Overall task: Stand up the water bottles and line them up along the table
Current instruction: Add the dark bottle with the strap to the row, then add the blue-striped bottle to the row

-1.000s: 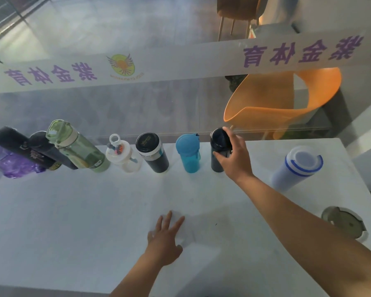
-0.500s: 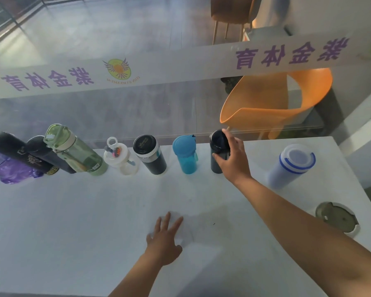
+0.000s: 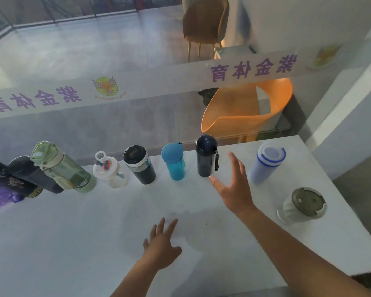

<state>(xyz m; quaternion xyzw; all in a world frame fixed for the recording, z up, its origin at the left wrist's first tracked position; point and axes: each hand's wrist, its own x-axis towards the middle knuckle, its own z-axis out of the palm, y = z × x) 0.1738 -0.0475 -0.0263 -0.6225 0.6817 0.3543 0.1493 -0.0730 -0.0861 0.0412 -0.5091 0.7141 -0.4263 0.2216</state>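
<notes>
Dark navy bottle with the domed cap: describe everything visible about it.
The dark navy bottle stands upright near the far edge of the white table, in the row between the teal bottle and the white bottle with blue rings. Its body looks like tinted translucent plastic; the domed cap is closed, and a black strap hangs down one side. The open right hand is beside it, thumb near its base; contact cannot be told.

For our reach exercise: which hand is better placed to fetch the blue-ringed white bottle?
Right, likely. The right hand hovers beside the blue-ringed white bottle; the left hand rests on the table, farther away.
</notes>
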